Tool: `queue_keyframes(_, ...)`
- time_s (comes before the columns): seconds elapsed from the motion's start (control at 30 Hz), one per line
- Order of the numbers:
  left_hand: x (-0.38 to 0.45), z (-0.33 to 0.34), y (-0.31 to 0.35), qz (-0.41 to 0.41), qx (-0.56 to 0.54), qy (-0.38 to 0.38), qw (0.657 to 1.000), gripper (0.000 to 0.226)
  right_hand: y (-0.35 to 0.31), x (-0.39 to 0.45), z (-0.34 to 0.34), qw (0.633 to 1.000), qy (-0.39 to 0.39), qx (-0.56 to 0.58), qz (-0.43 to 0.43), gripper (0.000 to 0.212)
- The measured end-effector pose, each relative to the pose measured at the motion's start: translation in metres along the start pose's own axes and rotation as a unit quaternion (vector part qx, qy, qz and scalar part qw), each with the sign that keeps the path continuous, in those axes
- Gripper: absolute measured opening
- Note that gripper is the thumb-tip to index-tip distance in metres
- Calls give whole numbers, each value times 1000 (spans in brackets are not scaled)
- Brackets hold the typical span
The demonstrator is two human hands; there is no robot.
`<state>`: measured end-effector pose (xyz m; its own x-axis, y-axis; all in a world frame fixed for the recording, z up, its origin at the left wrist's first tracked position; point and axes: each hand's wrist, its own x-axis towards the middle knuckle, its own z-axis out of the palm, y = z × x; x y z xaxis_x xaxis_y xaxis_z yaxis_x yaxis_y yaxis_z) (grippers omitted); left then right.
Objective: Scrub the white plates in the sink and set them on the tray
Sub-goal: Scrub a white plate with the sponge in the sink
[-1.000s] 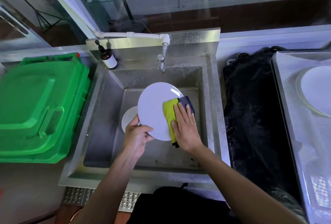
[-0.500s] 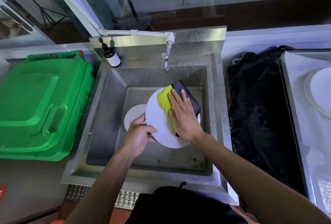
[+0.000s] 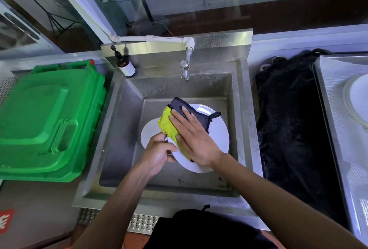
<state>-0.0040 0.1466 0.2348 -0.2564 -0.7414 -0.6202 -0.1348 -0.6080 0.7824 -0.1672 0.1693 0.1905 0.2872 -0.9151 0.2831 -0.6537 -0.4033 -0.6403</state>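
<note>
step: scrubbing, judged mid-wipe | plate (image 3: 216,139) held tilted over sink (image 3: 119,139), rim pinched by left hand (image 3: 157,154) | cloth (image 3: 169,127) pressed flat under spread right hand (image 3: 196,141) | second plate (image 3: 148,135) lies beneath | next: carry to tray (image 3: 328,97) at right

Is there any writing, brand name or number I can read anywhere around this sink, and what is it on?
None can be read.
Pump bottle behind the sink: pale label, print too small to read.
Red sign at the lower left edge: white marks, cut off and blurred.
Green bin lid, plates, cloth: no text visible.
</note>
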Motion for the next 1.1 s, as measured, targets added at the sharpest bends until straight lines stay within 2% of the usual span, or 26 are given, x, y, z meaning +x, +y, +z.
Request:
queue_keyframes(0.13,-3,-1,-1,8,-4,-10,1000,51,9,11,4,999,32,-15,38,53)
queue_keyframes(0.23,-4,-1,-2,9,-8,1,1000,60,20,18,5,994,50,-14,93,53)
queue_keyframes(0.4,-5,-1,-2,15,-9,27,999,67,31,14,12,971,85,17,224,53)
queue_keyframes(0.7,-2,7,-6,42,-31,82,995,67,31,-10,24,941,91,48,321,56)
queue_keyframes(0.9,6,12,-4,57,-46,112,991,60,13,-13,29,933,96,92,335,57)
queue_keyframes(1.1,10,14,5,71,-84,123,986,48,-20,-13,40,951,84,119,273,57)
